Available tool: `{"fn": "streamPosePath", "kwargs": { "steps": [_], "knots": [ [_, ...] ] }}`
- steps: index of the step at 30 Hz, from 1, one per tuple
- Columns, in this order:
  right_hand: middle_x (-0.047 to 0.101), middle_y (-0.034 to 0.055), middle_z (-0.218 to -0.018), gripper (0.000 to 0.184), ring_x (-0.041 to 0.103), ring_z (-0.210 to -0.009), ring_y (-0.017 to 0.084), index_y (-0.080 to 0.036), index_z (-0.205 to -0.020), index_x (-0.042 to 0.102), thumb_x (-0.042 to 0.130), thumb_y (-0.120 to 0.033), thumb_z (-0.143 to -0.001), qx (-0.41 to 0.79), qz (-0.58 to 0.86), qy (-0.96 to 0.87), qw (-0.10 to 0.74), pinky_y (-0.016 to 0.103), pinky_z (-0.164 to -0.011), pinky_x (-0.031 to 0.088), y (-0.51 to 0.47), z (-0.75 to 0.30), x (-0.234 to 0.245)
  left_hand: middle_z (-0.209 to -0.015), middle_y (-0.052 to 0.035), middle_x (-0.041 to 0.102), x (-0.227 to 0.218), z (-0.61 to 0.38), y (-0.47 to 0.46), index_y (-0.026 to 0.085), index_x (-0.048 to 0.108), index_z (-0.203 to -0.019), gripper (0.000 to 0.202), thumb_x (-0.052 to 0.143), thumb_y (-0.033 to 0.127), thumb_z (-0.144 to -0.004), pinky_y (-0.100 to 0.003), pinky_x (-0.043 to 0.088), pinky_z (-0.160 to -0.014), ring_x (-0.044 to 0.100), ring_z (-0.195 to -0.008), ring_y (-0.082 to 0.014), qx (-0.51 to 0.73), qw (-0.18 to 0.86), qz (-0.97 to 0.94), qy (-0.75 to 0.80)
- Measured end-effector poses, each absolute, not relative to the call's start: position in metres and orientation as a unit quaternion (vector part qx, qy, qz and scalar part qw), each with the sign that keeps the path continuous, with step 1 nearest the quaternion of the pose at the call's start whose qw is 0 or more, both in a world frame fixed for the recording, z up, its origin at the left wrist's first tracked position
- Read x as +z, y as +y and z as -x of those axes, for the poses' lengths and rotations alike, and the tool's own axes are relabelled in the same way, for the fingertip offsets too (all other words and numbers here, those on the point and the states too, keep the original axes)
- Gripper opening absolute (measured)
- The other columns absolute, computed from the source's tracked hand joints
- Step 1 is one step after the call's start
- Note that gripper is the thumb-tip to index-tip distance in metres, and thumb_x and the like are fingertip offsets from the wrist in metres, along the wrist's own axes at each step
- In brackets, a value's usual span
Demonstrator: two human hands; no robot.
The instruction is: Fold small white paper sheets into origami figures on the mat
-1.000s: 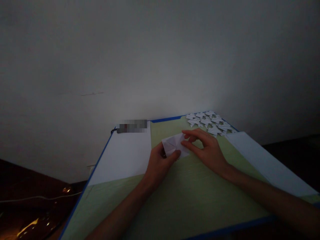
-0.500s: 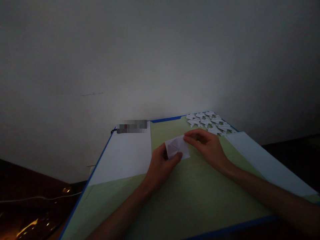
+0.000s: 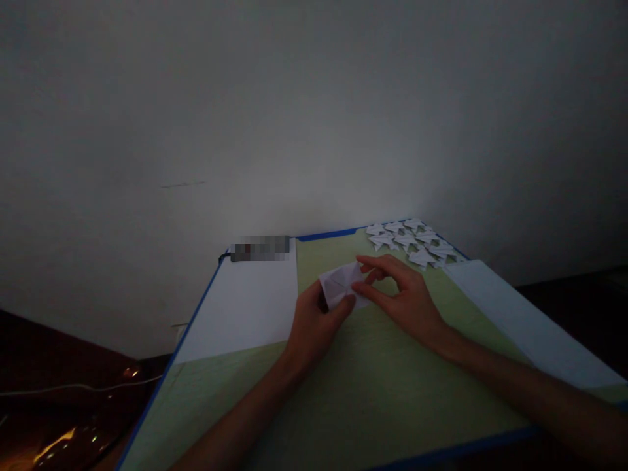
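Observation:
A small folded square of white paper [image 3: 338,281] is held up over the middle of the green table. My left hand [image 3: 318,320] grips its lower left part, thumb on the front face and the other fingers behind. From the right, my right hand [image 3: 397,288] meets the paper: its thumb presses on the face near the centre, and its index finger is at the upper right corner. Creases and a raised flap show on the front. The back of the paper is hidden.
Several folded white paper shapes [image 3: 407,241] lie in rows at the table's back right corner. White sheets [image 3: 240,307] cover the back left, and another white sheet [image 3: 530,320] lies along the right edge. A blurred dark object [image 3: 260,248] sits at the back left. The wall [image 3: 314,131] rises behind.
My right thumb has moved down and left from the paper's upper right corner onto its face, spreading away from the index finger. The paper has shifted slightly left.

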State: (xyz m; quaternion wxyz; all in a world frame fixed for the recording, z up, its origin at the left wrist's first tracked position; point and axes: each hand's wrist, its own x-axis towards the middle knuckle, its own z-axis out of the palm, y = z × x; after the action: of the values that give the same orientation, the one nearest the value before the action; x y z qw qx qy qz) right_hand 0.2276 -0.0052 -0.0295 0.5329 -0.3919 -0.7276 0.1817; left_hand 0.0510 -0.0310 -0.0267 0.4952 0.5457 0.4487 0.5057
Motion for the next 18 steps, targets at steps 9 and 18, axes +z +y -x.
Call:
{"fn": "streamPosePath", "kwargs": {
  "steps": [9,18],
  "knots": [
    [0.07,0.0038,-0.104,0.034,0.067,-0.08,0.017,-0.03,-0.119,0.067,0.075,-0.025,-0.086,0.151,0.389,-0.738,0.53,0.04,-0.085,0.056,-0.0099,-0.2243,-0.0272,-0.1,-0.0092,0.077,-0.0279,-0.0506,-0.0303,0.016,0.073,-0.104,0.033,0.078,0.031,-0.075,-0.034,0.056,-0.079,0.071,-0.088,-0.0231,0.51,0.48,-0.544,0.462],
    [0.066,0.0023,-0.09,0.023,0.063,-0.079,0.018,-0.025,-0.104,0.064,0.076,-0.029,-0.085,0.179,0.377,-0.741,0.526,0.034,-0.073,0.054,-0.0074,-0.2312,-0.0252,-0.097,-0.008,0.077,-0.0283,-0.0489,-0.0296,0.016,0.075,-0.102,0.032,0.078,0.028,-0.073,-0.031,0.054,-0.074,0.07,-0.083,-0.0217,0.507,0.5,-0.53,0.461]
  ]
}}
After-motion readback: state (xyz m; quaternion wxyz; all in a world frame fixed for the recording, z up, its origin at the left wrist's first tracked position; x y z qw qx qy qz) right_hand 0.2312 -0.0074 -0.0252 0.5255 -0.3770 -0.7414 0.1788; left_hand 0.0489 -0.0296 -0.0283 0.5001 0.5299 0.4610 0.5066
